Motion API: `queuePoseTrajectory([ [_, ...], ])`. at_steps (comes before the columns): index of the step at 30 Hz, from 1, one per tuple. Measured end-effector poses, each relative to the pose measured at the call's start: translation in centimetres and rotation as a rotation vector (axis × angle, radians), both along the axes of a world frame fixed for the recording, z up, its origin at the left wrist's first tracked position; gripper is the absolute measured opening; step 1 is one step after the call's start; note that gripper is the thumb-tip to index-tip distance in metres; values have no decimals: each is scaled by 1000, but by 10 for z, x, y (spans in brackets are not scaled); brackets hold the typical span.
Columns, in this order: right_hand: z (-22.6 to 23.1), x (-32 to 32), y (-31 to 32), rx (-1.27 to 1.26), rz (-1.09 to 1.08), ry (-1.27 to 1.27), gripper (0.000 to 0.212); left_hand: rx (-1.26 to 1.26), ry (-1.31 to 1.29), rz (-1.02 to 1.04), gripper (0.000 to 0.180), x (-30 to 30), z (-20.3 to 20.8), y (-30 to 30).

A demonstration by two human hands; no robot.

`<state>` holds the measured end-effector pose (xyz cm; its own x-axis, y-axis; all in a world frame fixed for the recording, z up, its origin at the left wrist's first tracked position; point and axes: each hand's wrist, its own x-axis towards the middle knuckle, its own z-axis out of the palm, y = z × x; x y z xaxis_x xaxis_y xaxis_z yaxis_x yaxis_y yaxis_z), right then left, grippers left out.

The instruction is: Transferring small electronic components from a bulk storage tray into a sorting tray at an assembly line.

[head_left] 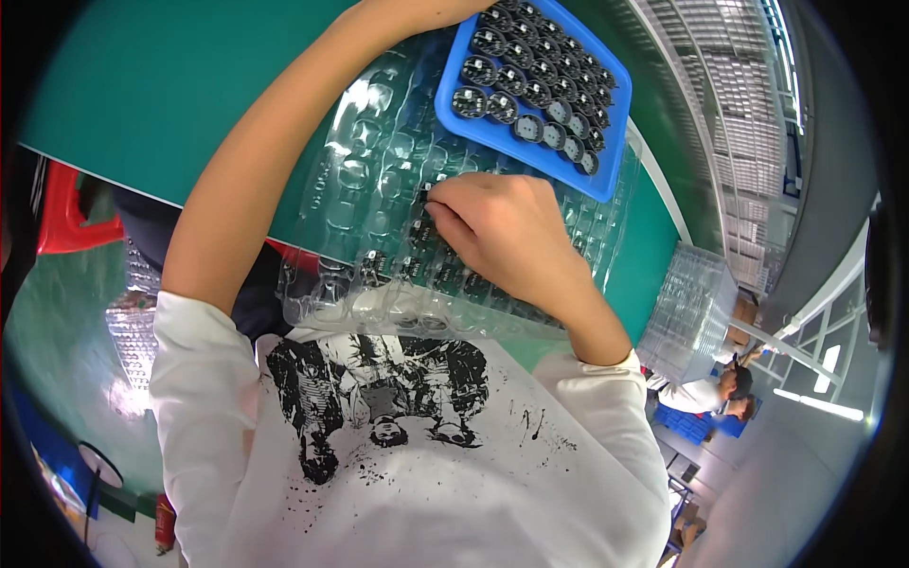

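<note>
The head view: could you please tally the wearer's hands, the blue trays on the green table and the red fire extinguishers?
Hands, left hand and right hand: 2
Blue tray: 1
Red fire extinguisher: 1
Total: 4

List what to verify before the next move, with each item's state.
1. Blue tray supplied: ok, rows of round black parts lie in it.
2. Right hand at the clear tray: ok, it is over it.
3. Part gripped in the right fingers: cannot tell, the hand hides it.
4. Left hand placement: cannot tell, the picture's upper edge cuts it off.
5. Clear tray fully on the table: not ok, its near end juts past the edge.
</note>
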<state>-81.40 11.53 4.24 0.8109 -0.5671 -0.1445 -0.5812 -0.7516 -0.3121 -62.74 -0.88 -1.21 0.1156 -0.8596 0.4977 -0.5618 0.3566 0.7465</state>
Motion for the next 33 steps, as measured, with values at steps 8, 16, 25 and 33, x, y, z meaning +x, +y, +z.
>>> queuePoseTrajectory([
  [8,38,-48,-44,-110,-223,-288,10,17,15,-20,29,0,5,2],
  [16,18,-49,-53,-258,-133,-194,9,10,18,-18,28,1,3,2],
  [25,22,-44,-54,-284,-115,-93,8,-3,12,-12,27,-1,3,2],
  [33,23,-45,-54,-302,-99,-139,11,1,15,-3,27,1,4,3],
])
